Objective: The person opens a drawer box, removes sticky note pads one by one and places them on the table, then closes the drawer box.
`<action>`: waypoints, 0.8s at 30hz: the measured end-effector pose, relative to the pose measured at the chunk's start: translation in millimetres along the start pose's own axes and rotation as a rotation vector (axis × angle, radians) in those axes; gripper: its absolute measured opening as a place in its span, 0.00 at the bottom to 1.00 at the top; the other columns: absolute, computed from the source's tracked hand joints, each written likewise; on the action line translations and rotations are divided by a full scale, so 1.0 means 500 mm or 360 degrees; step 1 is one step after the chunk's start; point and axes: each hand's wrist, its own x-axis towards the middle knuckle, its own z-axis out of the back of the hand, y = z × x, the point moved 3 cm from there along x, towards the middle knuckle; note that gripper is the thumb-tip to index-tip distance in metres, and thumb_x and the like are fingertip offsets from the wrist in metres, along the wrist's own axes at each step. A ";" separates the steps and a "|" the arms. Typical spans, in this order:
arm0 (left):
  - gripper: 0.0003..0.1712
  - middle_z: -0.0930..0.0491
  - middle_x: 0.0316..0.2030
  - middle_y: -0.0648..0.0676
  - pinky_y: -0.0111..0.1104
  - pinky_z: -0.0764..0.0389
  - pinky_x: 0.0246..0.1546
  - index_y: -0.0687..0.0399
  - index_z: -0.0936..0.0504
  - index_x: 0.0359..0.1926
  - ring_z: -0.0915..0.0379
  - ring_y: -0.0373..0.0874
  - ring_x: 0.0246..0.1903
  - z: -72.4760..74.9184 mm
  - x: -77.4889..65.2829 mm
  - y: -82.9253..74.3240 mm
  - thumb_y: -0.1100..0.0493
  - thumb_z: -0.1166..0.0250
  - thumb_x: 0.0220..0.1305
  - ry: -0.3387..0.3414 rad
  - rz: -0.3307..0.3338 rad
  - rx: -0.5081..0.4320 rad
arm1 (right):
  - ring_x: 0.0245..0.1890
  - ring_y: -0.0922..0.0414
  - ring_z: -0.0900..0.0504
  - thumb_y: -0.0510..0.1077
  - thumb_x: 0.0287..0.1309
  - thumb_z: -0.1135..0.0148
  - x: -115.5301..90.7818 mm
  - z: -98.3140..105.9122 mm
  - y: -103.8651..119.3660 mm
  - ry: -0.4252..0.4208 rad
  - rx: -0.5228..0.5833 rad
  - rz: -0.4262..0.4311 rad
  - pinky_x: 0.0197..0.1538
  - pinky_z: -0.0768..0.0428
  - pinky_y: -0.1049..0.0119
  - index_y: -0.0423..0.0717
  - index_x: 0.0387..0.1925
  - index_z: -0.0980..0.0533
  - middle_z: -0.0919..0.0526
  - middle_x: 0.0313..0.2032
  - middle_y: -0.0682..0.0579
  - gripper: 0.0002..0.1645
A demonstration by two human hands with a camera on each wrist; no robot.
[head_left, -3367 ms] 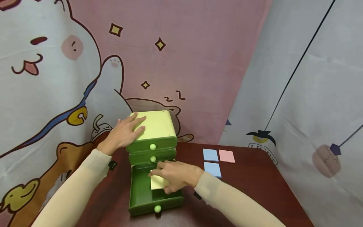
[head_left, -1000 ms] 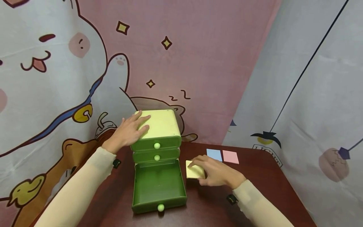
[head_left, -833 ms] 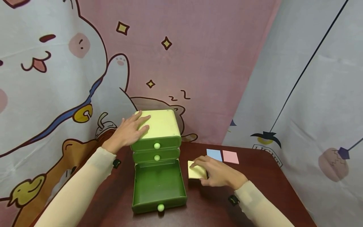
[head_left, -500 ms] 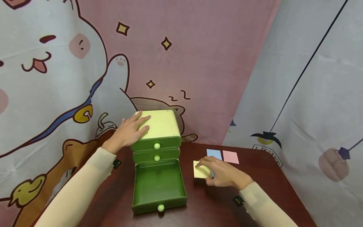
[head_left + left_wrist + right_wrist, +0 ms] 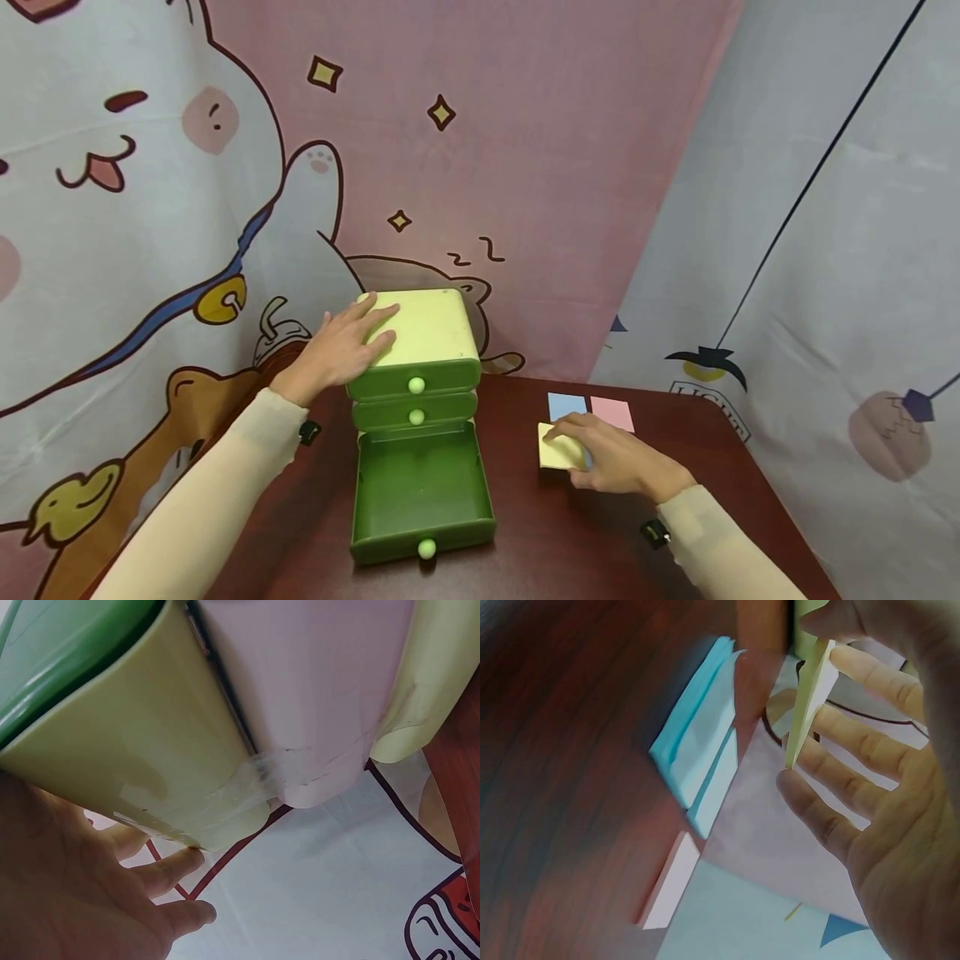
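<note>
My left hand [image 5: 337, 346] rests on the pale yellow top of a small green drawer cabinet [image 5: 435, 325], its fingers spread and straight. In the left wrist view, that hand's fingers [image 5: 169, 874] lie along the cabinet's yellow shell [image 5: 142, 742]. My right hand [image 5: 618, 458] pinches a yellow sticky note pad [image 5: 557, 450] by its edges, between thumb and fingers. The pad [image 5: 810, 701] is held above the table, in front of the blue and pink pads. Beneath it a nearer blue sticky note pad [image 5: 697, 727] is mostly hidden in the head view.
The bottom drawer [image 5: 423, 483] is pulled out; the two upper drawers are closed. Farther back on the dark red table [image 5: 712, 467] lie a blue sticky note pad [image 5: 566, 406] and a pink one [image 5: 612, 412]. A printed cloth [image 5: 525, 167] hangs behind.
My right hand has taken the yellow sticky note pad out of the bottom drawer and carried it right, over the nearer blue pad. The left hand stays on the cabinet.
</note>
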 end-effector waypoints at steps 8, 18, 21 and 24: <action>0.39 0.55 0.97 0.63 0.82 0.61 0.89 0.36 0.40 0.95 0.56 0.74 0.94 0.002 0.000 -0.001 0.32 0.56 0.95 0.0002 0.0001 -0.0008 | 0.64 0.54 0.17 0.42 0.57 0.20 -0.021 -0.009 -0.032 -0.0014 0.0010 -0.0047 0.60 0.14 0.54 0.62 0.67 0.14 0.13 0.67 0.57 0.34; 0.39 0.56 0.97 0.64 0.82 0.62 0.89 0.36 0.40 0.96 0.56 0.75 0.94 -0.001 -0.003 -0.002 0.33 0.56 0.95 0.0000 0.0000 -0.0013 | 0.62 0.55 0.18 0.42 0.55 0.19 -0.037 -0.008 -0.058 -0.0016 -0.0003 -0.0109 0.55 0.15 0.58 0.61 0.65 0.14 0.13 0.66 0.56 0.34; 0.39 0.56 0.97 0.64 0.82 0.62 0.88 0.36 0.40 0.96 0.56 0.75 0.94 0.000 -0.003 -0.002 0.33 0.56 0.95 -0.0001 -0.0003 -0.0019 | 0.62 0.54 0.18 0.42 0.56 0.19 -0.040 -0.008 -0.065 -0.0016 -0.0010 -0.0116 0.55 0.15 0.58 0.62 0.65 0.14 0.13 0.66 0.56 0.34; 0.39 0.56 0.97 0.64 0.83 0.63 0.88 0.36 0.40 0.96 0.57 0.76 0.94 0.001 -0.004 -0.004 0.33 0.56 0.95 -0.0002 -0.0004 -0.0025 | 0.62 0.54 0.18 0.42 0.55 0.18 -0.042 -0.009 -0.074 -0.0019 -0.0013 -0.0128 0.56 0.15 0.57 0.62 0.65 0.13 0.13 0.66 0.56 0.34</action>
